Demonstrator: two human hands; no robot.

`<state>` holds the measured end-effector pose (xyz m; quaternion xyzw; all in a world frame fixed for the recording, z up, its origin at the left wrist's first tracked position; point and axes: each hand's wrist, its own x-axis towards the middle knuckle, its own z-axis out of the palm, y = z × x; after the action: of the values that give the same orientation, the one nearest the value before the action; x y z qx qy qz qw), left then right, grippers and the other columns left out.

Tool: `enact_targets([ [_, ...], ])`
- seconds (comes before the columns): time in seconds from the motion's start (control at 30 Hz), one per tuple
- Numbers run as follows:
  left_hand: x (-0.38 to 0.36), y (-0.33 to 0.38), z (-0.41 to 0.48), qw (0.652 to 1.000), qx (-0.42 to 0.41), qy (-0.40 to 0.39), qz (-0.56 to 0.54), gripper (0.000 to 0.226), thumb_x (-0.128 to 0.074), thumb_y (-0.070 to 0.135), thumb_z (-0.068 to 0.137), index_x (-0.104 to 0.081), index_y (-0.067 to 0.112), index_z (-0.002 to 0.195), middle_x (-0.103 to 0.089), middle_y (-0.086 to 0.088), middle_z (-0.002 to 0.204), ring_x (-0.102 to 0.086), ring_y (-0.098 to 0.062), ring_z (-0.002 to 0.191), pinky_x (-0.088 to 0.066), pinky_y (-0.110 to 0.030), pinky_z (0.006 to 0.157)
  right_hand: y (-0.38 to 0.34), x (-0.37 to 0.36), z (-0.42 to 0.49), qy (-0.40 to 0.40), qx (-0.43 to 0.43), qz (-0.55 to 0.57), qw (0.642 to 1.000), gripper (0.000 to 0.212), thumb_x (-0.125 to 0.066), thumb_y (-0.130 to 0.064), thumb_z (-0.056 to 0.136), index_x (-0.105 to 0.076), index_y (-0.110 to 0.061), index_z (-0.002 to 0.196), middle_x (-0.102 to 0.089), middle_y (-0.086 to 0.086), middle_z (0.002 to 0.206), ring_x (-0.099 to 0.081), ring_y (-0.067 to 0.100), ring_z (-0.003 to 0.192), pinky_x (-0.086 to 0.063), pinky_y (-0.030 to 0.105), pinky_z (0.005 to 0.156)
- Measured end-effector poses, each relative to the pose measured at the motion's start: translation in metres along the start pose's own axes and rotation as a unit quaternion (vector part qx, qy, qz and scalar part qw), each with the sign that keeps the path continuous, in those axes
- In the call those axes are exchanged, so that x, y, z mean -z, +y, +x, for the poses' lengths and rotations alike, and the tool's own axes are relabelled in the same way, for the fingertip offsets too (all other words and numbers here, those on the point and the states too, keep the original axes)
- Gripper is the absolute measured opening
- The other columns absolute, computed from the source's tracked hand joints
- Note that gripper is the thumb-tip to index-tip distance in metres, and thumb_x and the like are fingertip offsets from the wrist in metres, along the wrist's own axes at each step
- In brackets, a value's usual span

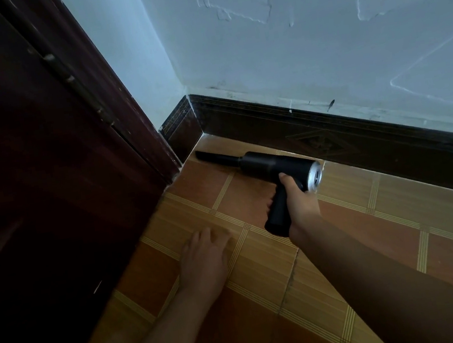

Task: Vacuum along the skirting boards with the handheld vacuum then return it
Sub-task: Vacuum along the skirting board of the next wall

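Handheld vacuum [274, 164] was held low over the tiled floor [374, 225]. Its pistol handle was gripped by the right hand [297, 200], whose fingers [269, 204] were curled round the grip, with the thumb laid along its upper side. The slim black nozzle [214, 157] was pointed into the corner, where the dark skirting board [360, 133] under the pale wall [286, 30] was met by a shorter return piece [181, 131] beside the dark wooden door [28, 171]. The nozzle tip was seen close to that corner, near the foot of the boards; whether it touched the floor could not be told. The silver rear cap [315, 177] was turned towards the long board. The left hand [202, 254] was laid flat on the floor with its fingers straight and relaxed and nothing held, apparently as a prop for a crouched body.

The vacuuming step was judged to be in hand, with the corner end of the run being dealt with; the return of the tool was not yet begun. For the next move, the nozzle would need to be drawn steadily along the joint of board and floor and kept just beside the board, while the supporting hand was shifted along.
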<state>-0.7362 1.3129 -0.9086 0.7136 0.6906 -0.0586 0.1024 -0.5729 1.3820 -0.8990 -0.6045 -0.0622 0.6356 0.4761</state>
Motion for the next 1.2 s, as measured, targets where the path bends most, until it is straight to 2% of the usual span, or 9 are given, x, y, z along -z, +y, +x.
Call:
enact_targets([
  [0.07, 0.000, -0.001, 0.000, 1.000, 0.001, -0.007, 0.006, 0.045, -0.035, 0.025, 0.099, -0.032, 0.036, 0.143, -0.036, -0.001, 0.141, -0.035, -0.017, 0.126, -0.033, -0.029, 0.102, -0.006, 0.002, 0.001, 0.009, 0.001, 0.021, 1.000, 0.039, -0.066, -0.033, 0.083, -0.054, -0.008, 0.110, -0.065, 0.015, 0.092, -0.063, 0.025, 0.076, -0.055, 0.038, 0.069],
  [0.13, -0.001, -0.002, 0.001, 1.000, -0.001, -0.009, 0.011, 0.046, -0.036, 0.024, 0.099, -0.032, 0.036, 0.143, -0.035, -0.001, 0.142, -0.035, -0.018, 0.127, -0.032, -0.030, 0.102, -0.012, 0.005, -0.001, 0.013, 0.007, 0.043, 0.999, 0.028, -0.063, -0.029, 0.087, -0.052, -0.008, 0.101, -0.061, 0.011, 0.073, -0.059, 0.020, 0.061, -0.052, 0.031, 0.055],
  [0.23, -0.002, -0.002, 0.001, 1.000, 0.001, -0.010, 0.010, 0.046, -0.037, 0.024, 0.099, -0.032, 0.036, 0.143, -0.036, -0.002, 0.142, -0.035, -0.018, 0.127, -0.032, -0.030, 0.103, -0.019, 0.008, -0.003, 0.024, 0.013, 0.066, 0.997, 0.025, -0.062, -0.027, 0.088, -0.051, -0.007, 0.100, -0.056, 0.007, 0.064, -0.056, 0.017, 0.053, -0.048, 0.028, 0.049],
  [0.4, -0.002, -0.001, 0.000, 1.000, 0.002, -0.004, 0.017, 0.046, -0.037, 0.025, 0.099, -0.032, 0.036, 0.143, -0.035, 0.000, 0.142, -0.034, -0.016, 0.128, -0.031, -0.029, 0.105, -0.020, 0.019, -0.005, 0.024, 0.010, 0.077, 0.997, 0.026, -0.063, -0.027, 0.087, -0.052, -0.007, 0.101, -0.057, 0.007, 0.065, -0.056, 0.018, 0.054, -0.047, 0.029, 0.050],
  [0.67, -0.001, 0.006, -0.007, 0.998, 0.003, -0.029, 0.053, 0.052, -0.037, 0.025, 0.098, -0.022, 0.029, 0.148, -0.030, -0.004, 0.147, -0.030, -0.020, 0.134, -0.027, -0.031, 0.108, -0.024, 0.059, -0.015, 0.036, 0.005, 0.080, 0.996, 0.045, -0.065, -0.032, 0.084, -0.052, -0.004, 0.117, -0.058, 0.008, 0.068, -0.057, 0.018, 0.052, -0.047, 0.027, 0.047],
  [0.9, 0.000, 0.024, -0.020, 0.996, 0.052, -0.029, 0.063, 0.055, -0.036, 0.032, 0.099, -0.014, 0.031, 0.149, -0.030, -0.004, 0.148, -0.030, -0.019, 0.135, -0.027, -0.033, 0.109, -0.041, 0.105, -0.035, 0.044, 0.027, 0.058, 0.997, 0.029, -0.064, -0.029, 0.086, -0.054, -0.008, 0.103, -0.058, 0.007, 0.071, -0.057, 0.018, 0.058, -0.049, 0.032, 0.054],
  [0.97, 0.004, 0.029, -0.026, 0.997, 0.048, -0.014, 0.057, 0.055, -0.039, 0.030, 0.098, -0.017, 0.030, 0.149, -0.033, -0.002, 0.145, -0.032, -0.017, 0.133, -0.029, -0.031, 0.107, -0.046, 0.116, -0.041, 0.039, 0.029, 0.049, 0.998, 0.033, -0.064, -0.030, 0.085, -0.054, -0.007, 0.108, -0.059, 0.007, 0.072, -0.058, 0.019, 0.059, -0.052, 0.033, 0.058],
  [1.07, 0.012, 0.035, -0.033, 0.999, 0.039, 0.024, 0.023, 0.051, -0.044, 0.026, 0.097, -0.029, 0.028, 0.145, -0.040, 0.000, 0.141, -0.037, -0.016, 0.129, -0.032, -0.029, 0.104, -0.055, 0.128, -0.054, 0.019, 0.039, 0.026, 0.999, 0.029, -0.062, -0.030, 0.087, -0.054, -0.009, 0.104, -0.058, 0.007, 0.071, -0.058, 0.018, 0.059, -0.049, 0.030, 0.054],
  [1.2, 0.024, 0.046, -0.052, 0.996, 0.040, 0.065, -0.054, 0.041, -0.053, 0.018, 0.093, -0.049, 0.023, 0.134, -0.054, -0.001, 0.123, -0.049, -0.017, 0.113, -0.042, -0.031, 0.095, -0.069, 0.143, -0.077, -0.036, 0.052, -0.013, 0.998, 0.026, -0.059, -0.030, 0.088, -0.055, -0.011, 0.105, -0.059, 0.007, 0.077, -0.058, 0.017, 0.065, -0.048, 0.030, 0.058],
])
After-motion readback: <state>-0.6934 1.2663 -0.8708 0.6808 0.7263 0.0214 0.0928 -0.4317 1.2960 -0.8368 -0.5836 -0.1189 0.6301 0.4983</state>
